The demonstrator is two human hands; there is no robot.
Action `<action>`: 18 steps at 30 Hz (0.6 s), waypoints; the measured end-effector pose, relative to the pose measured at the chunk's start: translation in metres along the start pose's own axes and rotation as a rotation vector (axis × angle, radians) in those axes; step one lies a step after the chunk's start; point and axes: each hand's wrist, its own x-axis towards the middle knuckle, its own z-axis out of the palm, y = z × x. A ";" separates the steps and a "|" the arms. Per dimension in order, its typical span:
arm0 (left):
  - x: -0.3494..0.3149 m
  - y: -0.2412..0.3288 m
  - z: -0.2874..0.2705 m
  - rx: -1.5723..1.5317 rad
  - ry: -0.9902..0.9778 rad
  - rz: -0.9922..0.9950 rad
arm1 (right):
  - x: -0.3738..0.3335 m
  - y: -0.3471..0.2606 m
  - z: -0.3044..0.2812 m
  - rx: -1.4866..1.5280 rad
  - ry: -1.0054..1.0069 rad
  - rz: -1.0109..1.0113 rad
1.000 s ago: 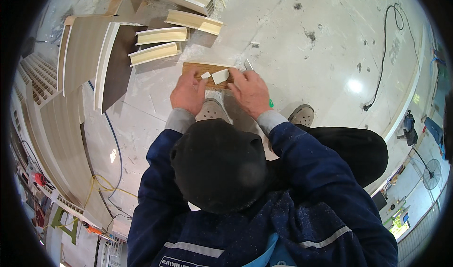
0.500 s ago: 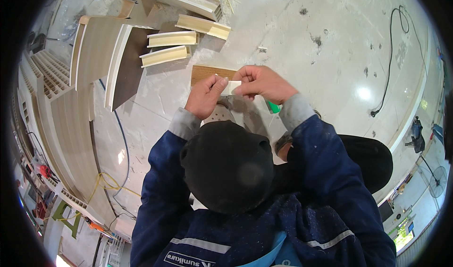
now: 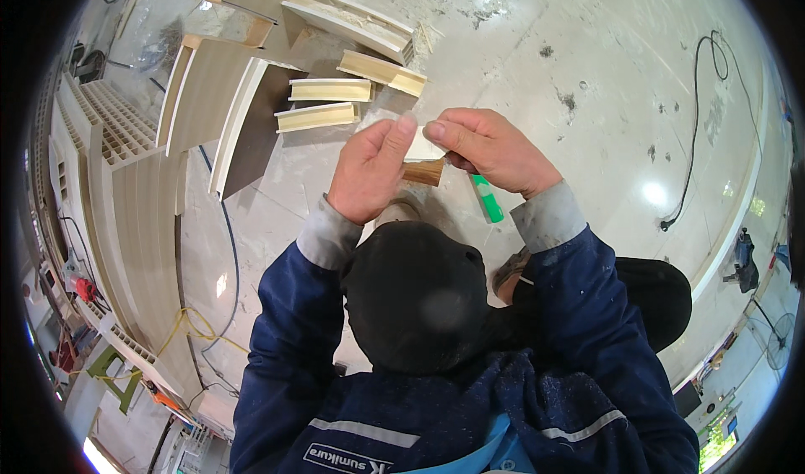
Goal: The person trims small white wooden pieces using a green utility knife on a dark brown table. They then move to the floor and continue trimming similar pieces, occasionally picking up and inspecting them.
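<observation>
Site: a pale, glossy, dust-marked floor (image 3: 604, 164). Toward the upper left stands a curved panel with a cream edge and dark brown face (image 3: 262, 134); just beside it lie three short, cream, channel-shaped pieces (image 3: 317, 117).

Hands: the left hand (image 3: 366, 170) and right hand (image 3: 496, 147) are raised in front of the person, near each other, both closed on one item. The left thumb lies along its left side; the right thumb presses its upper right corner, with fingers bent behind. The left fingers' exact contact is hidden.

Below them, partly covered by the left hand, lies a flat brown wood-grain board (image 3: 425, 172); its visible grain runs roughly left to right. Near the right wrist lies a narrow green-and-white bar (image 3: 487, 199), slanting from upper left to lower right.

Item held: a small, flat, white, straight-edged piece (image 3: 424, 145), between the two hands, above the board in this view. Material and layer count cannot be determined.

Handling, in judgement: pinch lightly at opposite edges, keep the wrists level, avoid bending the piece, and leave its middle uncovered for sight.

Orientation: one broad face is toward the camera; the exposed part spans hand to hand, tilting slightly down rightward. With its ends covered, the true long axis is unconfirmed.
</observation>
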 end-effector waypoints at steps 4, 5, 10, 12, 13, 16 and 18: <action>-0.006 0.016 -0.001 0.096 -0.094 0.059 | -0.004 -0.008 0.000 0.102 0.008 0.072; -0.009 0.019 0.002 0.124 -0.084 0.124 | -0.007 -0.012 -0.001 0.159 0.001 0.111; -0.011 0.040 0.003 0.164 -0.043 0.101 | -0.014 -0.027 0.010 0.145 0.071 0.039; -0.015 0.046 0.005 0.192 -0.004 0.078 | -0.014 -0.029 0.013 0.165 0.039 0.034; -0.016 0.049 0.005 0.149 -0.009 0.052 | -0.014 -0.029 0.015 0.176 0.021 0.033; -0.021 0.057 0.007 -0.031 -0.023 -0.039 | -0.018 -0.032 0.016 0.435 -0.170 0.071; -0.026 0.061 0.008 -0.218 -0.019 -0.107 | -0.022 -0.037 0.022 0.529 -0.169 0.036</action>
